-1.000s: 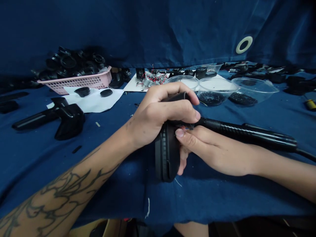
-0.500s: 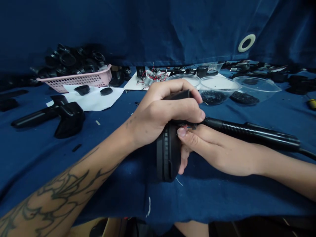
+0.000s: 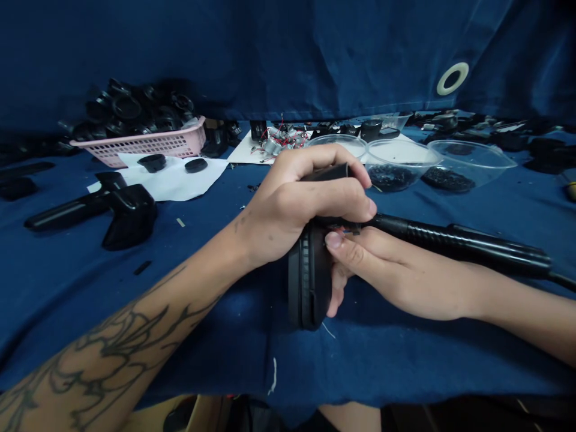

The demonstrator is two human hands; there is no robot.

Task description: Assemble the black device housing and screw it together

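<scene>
The blue cloth-covered surface (image 3: 252,360) carries a black headphone earcup (image 3: 308,282), held above it in the closed left hand (image 3: 301,198). The right hand (image 3: 387,270) pinches thin wires (image 3: 346,230) beside a corded black handle (image 3: 468,243). Excess pull could snap these wires.

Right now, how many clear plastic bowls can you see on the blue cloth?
4. One bowl sits behind the left hand; a second bowl and third bowl to its right hold black pieces; a fourth bowl stands farther back. Others may be hidden.
</scene>
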